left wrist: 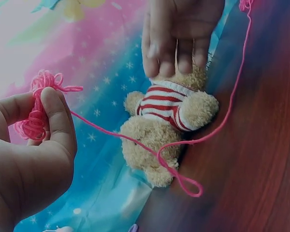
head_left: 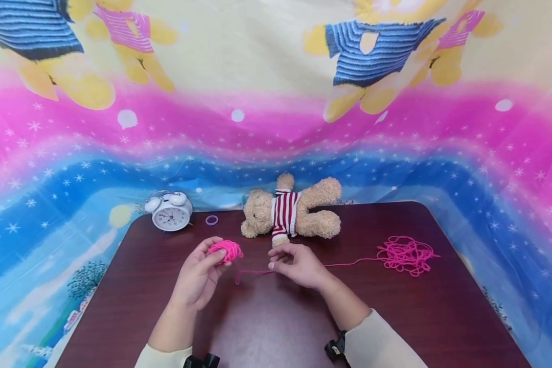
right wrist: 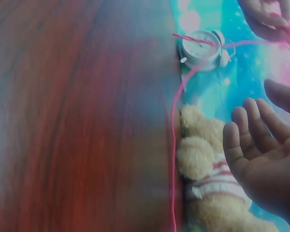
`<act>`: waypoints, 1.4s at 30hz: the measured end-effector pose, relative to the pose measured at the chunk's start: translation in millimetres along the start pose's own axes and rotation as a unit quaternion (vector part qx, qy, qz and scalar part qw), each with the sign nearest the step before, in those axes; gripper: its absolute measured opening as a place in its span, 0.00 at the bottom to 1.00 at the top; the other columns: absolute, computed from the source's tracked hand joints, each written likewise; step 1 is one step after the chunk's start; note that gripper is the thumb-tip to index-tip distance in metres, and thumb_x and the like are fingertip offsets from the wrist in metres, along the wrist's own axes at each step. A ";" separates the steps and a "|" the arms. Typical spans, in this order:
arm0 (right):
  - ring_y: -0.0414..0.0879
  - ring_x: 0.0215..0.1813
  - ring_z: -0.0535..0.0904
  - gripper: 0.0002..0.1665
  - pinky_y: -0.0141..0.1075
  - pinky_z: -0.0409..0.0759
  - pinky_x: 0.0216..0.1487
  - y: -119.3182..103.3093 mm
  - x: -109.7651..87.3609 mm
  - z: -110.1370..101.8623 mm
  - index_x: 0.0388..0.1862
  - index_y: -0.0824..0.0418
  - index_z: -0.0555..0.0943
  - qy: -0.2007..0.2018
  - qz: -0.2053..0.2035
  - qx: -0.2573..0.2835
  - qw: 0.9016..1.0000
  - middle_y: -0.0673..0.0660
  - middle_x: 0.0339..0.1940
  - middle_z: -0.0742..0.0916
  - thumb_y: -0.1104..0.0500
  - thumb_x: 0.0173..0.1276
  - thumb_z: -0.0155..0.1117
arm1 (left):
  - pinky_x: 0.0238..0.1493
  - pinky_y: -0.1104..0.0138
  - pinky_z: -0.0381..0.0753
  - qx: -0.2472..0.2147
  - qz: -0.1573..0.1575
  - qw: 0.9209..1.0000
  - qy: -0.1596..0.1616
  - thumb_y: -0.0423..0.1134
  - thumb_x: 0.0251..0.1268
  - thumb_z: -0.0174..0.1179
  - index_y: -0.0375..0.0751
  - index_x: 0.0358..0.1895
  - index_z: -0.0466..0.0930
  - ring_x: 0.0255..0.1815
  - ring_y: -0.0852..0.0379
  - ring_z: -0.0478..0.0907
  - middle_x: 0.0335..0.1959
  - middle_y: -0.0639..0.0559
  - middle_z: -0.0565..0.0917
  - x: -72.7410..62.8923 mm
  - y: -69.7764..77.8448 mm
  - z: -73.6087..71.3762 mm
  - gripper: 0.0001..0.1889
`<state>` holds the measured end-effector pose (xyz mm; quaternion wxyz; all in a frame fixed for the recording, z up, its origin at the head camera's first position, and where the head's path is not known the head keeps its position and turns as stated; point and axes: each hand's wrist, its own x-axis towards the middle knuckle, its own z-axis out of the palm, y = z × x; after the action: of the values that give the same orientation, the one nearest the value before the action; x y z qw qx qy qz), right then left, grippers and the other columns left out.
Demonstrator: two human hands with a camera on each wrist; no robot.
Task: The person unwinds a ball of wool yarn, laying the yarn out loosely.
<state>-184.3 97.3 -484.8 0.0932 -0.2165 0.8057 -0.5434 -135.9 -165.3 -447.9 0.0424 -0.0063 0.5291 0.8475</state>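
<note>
My left hand (head_left: 198, 276) pinches a small wound bundle of pink yarn (head_left: 226, 251) between thumb and fingers. From the bundle a strand (left wrist: 104, 129) hangs down, twists into a small loop (left wrist: 189, 186), and runs off to the right. My right hand (head_left: 299, 265) hovers above the dark table, its fingers loosely bent and nothing between them in the right wrist view. The strand passes below it towards a loose tangle of pink yarn (head_left: 408, 255) on the right side of the table.
A teddy bear (head_left: 285, 212) in a red-and-white striped shirt lies at the table's back edge. To its left are a purple ring (head_left: 211, 220) and a white alarm clock (head_left: 171, 213). A printed cloth (head_left: 276, 128) hangs behind the brown table (head_left: 276, 327).
</note>
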 end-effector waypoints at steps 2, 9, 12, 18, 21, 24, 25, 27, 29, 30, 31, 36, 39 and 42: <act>0.42 0.42 0.85 0.16 0.33 0.84 0.46 -1.1 1.9 6.3 0.52 0.63 0.87 -0.014 -0.002 -0.008 1.000 0.51 0.41 0.89 0.58 0.67 0.74 | 0.45 0.72 0.85 -0.003 0.001 1.000 -0.002 0.28 0.76 0.56 0.36 0.60 0.66 0.43 0.60 0.86 0.46 0.51 0.85 -0.2 1.4 2.1 0.15; 0.40 0.43 0.84 0.20 0.33 0.83 0.48 -2.8 8.7 24.0 0.55 0.63 0.86 -0.039 -0.018 -0.044 0.998 0.60 0.45 0.89 0.59 0.65 0.76 | 0.45 0.72 0.84 -0.020 0.017 0.999 -0.026 0.26 0.77 0.54 0.41 0.56 0.70 0.43 0.61 0.84 0.45 0.52 0.84 -2.4 6.7 10.1 0.11; 0.37 0.40 0.83 0.20 0.32 0.83 0.43 -1.9 12.3 31.7 0.55 0.61 0.86 -0.042 -0.026 -0.070 0.996 0.59 0.46 0.90 0.59 0.65 0.76 | 0.44 0.72 0.84 -0.025 0.022 0.999 -0.035 0.26 0.77 0.54 0.42 0.55 0.71 0.43 0.60 0.84 0.45 0.51 0.85 -3.3 8.8 12.8 0.11; 0.37 0.32 0.82 0.11 0.31 0.81 0.31 -1.0 16.1 44.9 0.49 0.57 0.89 -0.045 -0.007 -0.083 0.996 0.48 0.35 0.90 0.59 0.68 0.73 | 0.45 0.72 0.84 -0.028 0.022 0.999 -0.039 0.27 0.77 0.54 0.43 0.55 0.70 0.45 0.60 0.84 0.46 0.51 0.85 -5.1 10.3 13.0 0.11; 0.35 0.35 0.83 0.06 0.32 0.82 0.39 -1.5 15.7 44.5 0.44 0.54 0.90 -0.037 -0.017 -0.102 0.994 0.43 0.33 0.89 0.57 0.70 0.71 | 0.45 0.72 0.84 -0.021 0.024 0.999 -0.033 0.27 0.77 0.54 0.42 0.56 0.69 0.45 0.60 0.85 0.46 0.51 0.85 -5.2 10.9 10.2 0.11; 0.34 0.41 0.83 0.05 0.33 0.81 0.47 0.2 15.2 39.9 0.42 0.50 0.91 -0.027 -0.031 -0.127 0.991 0.39 0.35 0.89 0.55 0.71 0.70 | 0.45 0.72 0.84 -0.016 0.026 0.999 -0.024 0.27 0.77 0.54 0.40 0.57 0.67 0.45 0.59 0.85 0.46 0.51 0.85 -5.4 11.7 6.2 0.12; 0.34 0.43 0.83 0.05 0.33 0.81 0.49 1.2 15.0 37.9 0.42 0.50 0.91 -0.025 -0.034 -0.130 0.991 0.39 0.36 0.89 0.54 0.72 0.69 | 0.45 0.72 0.84 -0.015 0.025 0.999 -0.021 0.26 0.77 0.54 0.39 0.58 0.67 0.45 0.58 0.85 0.46 0.51 0.84 -5.6 11.8 4.6 0.13; 0.35 0.43 0.83 0.05 0.34 0.81 0.49 2.7 13.6 33.3 0.41 0.49 0.90 -0.021 -0.029 -0.128 0.991 0.39 0.36 0.89 0.54 0.72 0.69 | 0.45 0.71 0.84 -0.014 0.025 0.999 -0.017 0.26 0.77 0.54 0.38 0.58 0.67 0.45 0.58 0.86 0.46 0.51 0.85 -6.1 11.4 1.0 0.13; 0.35 0.41 0.82 0.04 0.33 0.80 0.47 3.5 11.5 27.7 0.40 0.48 0.90 -0.014 -0.019 -0.123 0.992 0.39 0.35 0.88 0.54 0.72 0.69 | 0.45 0.71 0.84 -0.015 0.027 0.999 -0.018 0.26 0.77 0.54 0.38 0.58 0.67 0.45 0.59 0.85 0.46 0.51 0.85 -6.7 11.0 -2.8 0.13; 0.36 0.40 0.81 0.04 0.33 0.80 0.46 3.1 10.0 24.6 0.40 0.47 0.90 -0.011 -0.015 -0.120 0.993 0.39 0.35 0.88 0.54 0.72 0.69 | 0.45 0.71 0.84 -0.016 0.027 0.999 -0.018 0.26 0.77 0.53 0.38 0.58 0.68 0.45 0.59 0.85 0.46 0.51 0.85 -7.0 11.0 -4.7 0.12; 0.36 0.39 0.81 0.04 0.34 0.80 0.45 2.9 8.6 21.3 0.39 0.47 0.90 -0.007 -0.012 -0.116 0.993 0.39 0.34 0.88 0.54 0.71 0.70 | 0.45 0.71 0.84 -0.016 0.028 0.999 -0.017 0.26 0.77 0.53 0.39 0.57 0.68 0.45 0.59 0.85 0.46 0.51 0.86 -7.3 11.1 -6.7 0.12; 0.36 0.37 0.80 0.04 0.33 0.79 0.42 2.4 1.1 4.2 0.39 0.49 0.91 0.012 0.000 -0.107 0.994 0.42 0.35 0.88 0.55 0.70 0.70 | 0.46 0.71 0.84 -0.007 0.030 0.999 -0.010 0.26 0.78 0.53 0.40 0.56 0.70 0.46 0.59 0.85 0.47 0.51 0.86 -8.9 12.6 -15.8 0.11; 0.35 0.31 0.80 0.03 0.33 0.81 0.37 3.6 -3.1 -6.2 0.39 0.50 0.90 0.021 0.011 -0.091 0.996 0.44 0.36 0.89 0.55 0.70 0.71 | 0.46 0.72 0.85 -0.003 0.030 1.000 -0.005 0.27 0.78 0.54 0.40 0.56 0.71 0.46 0.59 0.85 0.47 0.50 0.86 -10.3 13.9 -20.5 0.10; 0.39 0.23 0.80 0.03 0.35 0.81 0.29 5.3 -7.7 -16.6 0.39 0.51 0.90 0.027 0.024 -0.078 0.996 0.46 0.36 0.89 0.56 0.70 0.71 | 0.46 0.72 0.84 -0.005 0.032 0.999 -0.008 0.26 0.78 0.54 0.40 0.56 0.71 0.46 0.59 0.85 0.47 0.50 0.85 -11.1 14.7 -24.9 0.10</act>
<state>-185.2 116.3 -483.8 0.0668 -0.1887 0.8530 -0.4820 -126.9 -194.7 -445.1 0.0188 0.0170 0.5247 0.8509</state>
